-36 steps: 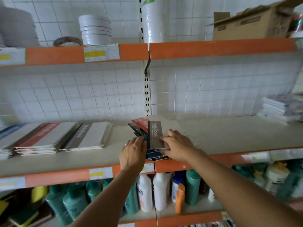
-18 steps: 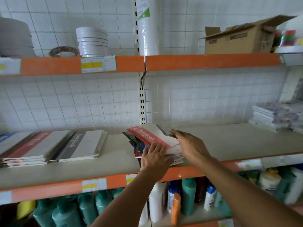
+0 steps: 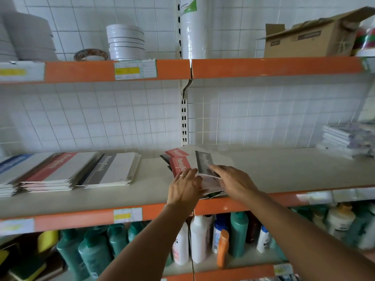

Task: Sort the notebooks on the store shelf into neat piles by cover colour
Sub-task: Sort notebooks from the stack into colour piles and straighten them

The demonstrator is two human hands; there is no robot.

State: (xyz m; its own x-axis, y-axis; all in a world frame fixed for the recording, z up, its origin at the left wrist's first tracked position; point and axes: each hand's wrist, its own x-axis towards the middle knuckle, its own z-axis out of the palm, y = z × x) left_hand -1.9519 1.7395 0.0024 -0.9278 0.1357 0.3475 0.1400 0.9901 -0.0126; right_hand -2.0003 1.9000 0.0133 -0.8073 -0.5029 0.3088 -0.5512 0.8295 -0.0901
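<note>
Both hands rest on (messy) notebooks.

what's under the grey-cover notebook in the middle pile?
The grey notebook lies on a messy pile. Red-cover notebooks stick out to its left, darker covers at the edges. The left hand and right hand cover the rest, so no count.

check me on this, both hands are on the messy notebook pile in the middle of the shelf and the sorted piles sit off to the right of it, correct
Not quite. The head view shows both the left hand and the right hand on the messy notebook pile mid-shelf, but the sorted piles sit off to its left, not its right. The stack at the far right is too blurred to identify.
</note>
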